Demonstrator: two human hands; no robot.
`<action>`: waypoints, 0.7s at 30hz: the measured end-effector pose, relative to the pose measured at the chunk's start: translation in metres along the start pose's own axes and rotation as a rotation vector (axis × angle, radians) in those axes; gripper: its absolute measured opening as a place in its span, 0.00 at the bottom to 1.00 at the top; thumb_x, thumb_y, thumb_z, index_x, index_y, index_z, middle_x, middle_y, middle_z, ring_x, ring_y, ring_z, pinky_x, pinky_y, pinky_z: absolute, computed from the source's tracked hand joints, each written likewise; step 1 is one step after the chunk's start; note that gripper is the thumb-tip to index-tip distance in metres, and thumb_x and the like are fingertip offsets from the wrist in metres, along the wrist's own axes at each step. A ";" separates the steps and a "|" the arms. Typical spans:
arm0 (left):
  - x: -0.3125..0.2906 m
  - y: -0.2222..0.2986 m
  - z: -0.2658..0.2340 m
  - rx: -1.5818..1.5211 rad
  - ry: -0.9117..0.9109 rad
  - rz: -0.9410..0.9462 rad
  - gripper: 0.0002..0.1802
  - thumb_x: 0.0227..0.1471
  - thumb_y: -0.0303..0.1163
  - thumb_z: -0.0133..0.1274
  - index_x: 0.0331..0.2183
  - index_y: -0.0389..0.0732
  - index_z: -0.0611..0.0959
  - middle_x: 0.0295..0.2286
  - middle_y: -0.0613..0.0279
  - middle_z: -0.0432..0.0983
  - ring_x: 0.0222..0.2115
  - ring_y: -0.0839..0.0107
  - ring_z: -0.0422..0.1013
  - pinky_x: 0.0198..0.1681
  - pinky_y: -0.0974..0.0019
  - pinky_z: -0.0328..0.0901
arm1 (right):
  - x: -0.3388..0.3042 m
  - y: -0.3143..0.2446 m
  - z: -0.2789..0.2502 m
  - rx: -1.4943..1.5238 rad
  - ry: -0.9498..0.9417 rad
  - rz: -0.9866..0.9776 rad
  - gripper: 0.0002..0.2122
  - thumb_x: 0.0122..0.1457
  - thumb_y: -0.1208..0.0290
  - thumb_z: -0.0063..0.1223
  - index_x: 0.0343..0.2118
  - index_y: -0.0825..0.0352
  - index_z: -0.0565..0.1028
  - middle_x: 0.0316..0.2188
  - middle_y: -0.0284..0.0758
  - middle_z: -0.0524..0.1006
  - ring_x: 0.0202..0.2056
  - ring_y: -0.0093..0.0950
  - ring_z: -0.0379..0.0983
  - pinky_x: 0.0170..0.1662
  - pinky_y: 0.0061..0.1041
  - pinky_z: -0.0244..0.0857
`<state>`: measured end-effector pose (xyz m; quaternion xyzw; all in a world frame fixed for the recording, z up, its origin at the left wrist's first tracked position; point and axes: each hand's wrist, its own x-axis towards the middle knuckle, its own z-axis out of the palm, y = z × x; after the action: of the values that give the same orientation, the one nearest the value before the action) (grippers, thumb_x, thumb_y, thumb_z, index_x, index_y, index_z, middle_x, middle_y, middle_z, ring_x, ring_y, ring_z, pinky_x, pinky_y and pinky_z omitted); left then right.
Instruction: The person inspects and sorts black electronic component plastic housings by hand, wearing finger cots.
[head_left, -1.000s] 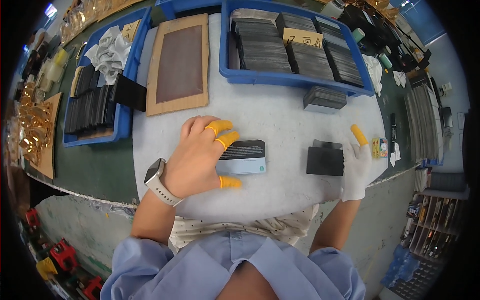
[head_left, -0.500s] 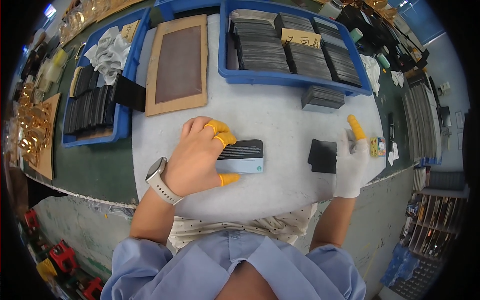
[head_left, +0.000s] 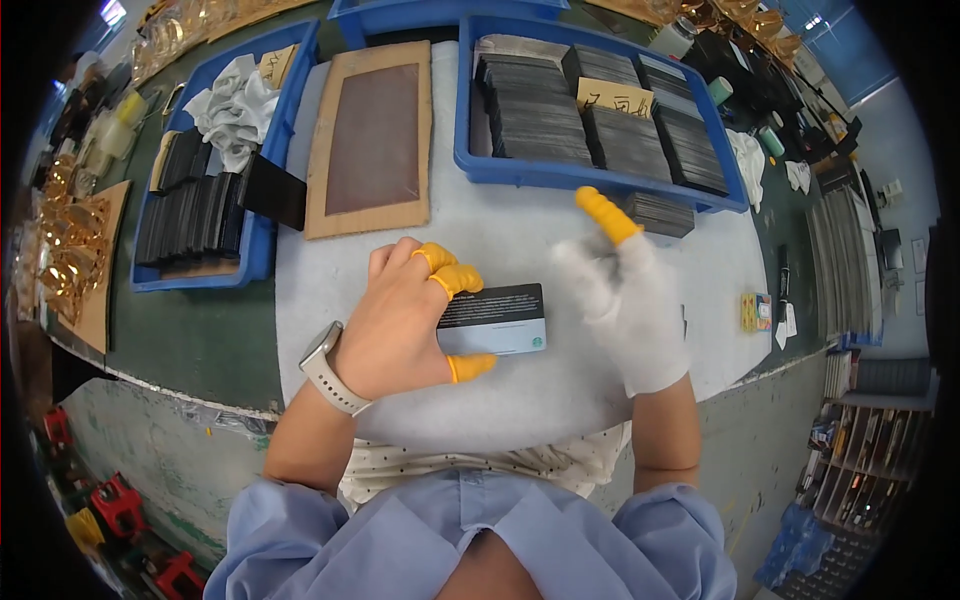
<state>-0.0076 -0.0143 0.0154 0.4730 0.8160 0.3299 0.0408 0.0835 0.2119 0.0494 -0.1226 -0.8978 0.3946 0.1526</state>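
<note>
My left hand (head_left: pixel 405 325) is closed on a flat card (head_left: pixel 500 325), black above and pale blue below, lying on the light grey mat. Its yellow-covered fingers and thumb pinch the card's left part, which they hide. Over the mat to the right is my right hand (head_left: pixel 630 310), in a white glove with a yellow finger cover. The index finger points away from me and the blurred thumb stands apart; I see nothing held. A sliver of a dark piece (head_left: pixel 685 320) shows beside the glove, the rest hidden beneath it.
A blue tray (head_left: pixel 600 185) of stacked dark cards stands at the back, with a small stack (head_left: pixel 662 215) before it. Left are a framed brown board (head_left: pixel 372 140) and a blue bin (head_left: pixel 262 225) with cards and white cloth. A small colourful box (head_left: pixel 755 312) sits right.
My right hand has swept left and away from me toward the card, now covering most of the dark piece. My left hand keeps its hold, and the whole view has shifted slightly.
</note>
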 end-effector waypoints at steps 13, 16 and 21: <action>-0.005 -0.004 0.003 -0.108 0.259 0.000 0.51 0.32 0.45 0.77 0.57 0.40 0.74 0.35 0.59 0.77 0.38 0.57 0.71 0.57 0.53 0.59 | 0.016 0.002 0.021 0.473 0.082 0.385 0.32 0.62 0.58 0.66 0.65 0.64 0.67 0.34 0.33 0.77 0.35 0.25 0.74 0.44 0.27 0.72; -0.006 -0.005 0.007 -0.085 0.258 0.024 0.51 0.33 0.44 0.77 0.58 0.40 0.73 0.35 0.59 0.77 0.39 0.58 0.71 0.57 0.54 0.59 | -0.006 0.004 0.050 0.098 -0.119 -0.058 0.21 0.68 0.70 0.56 0.62 0.66 0.69 0.35 0.32 0.78 0.38 0.19 0.74 0.41 0.20 0.70; -0.004 -0.006 0.006 -0.123 0.262 0.013 0.50 0.33 0.43 0.77 0.58 0.39 0.73 0.35 0.59 0.77 0.39 0.58 0.72 0.58 0.53 0.59 | 0.017 0.006 0.026 0.647 0.113 0.322 0.21 0.68 0.71 0.56 0.63 0.64 0.69 0.34 0.26 0.76 0.33 0.13 0.71 0.36 0.15 0.69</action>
<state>-0.0077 -0.0168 0.0063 0.4279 0.7895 0.4382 -0.0392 0.0590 0.2047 0.0311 -0.2295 -0.6856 0.6699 0.1688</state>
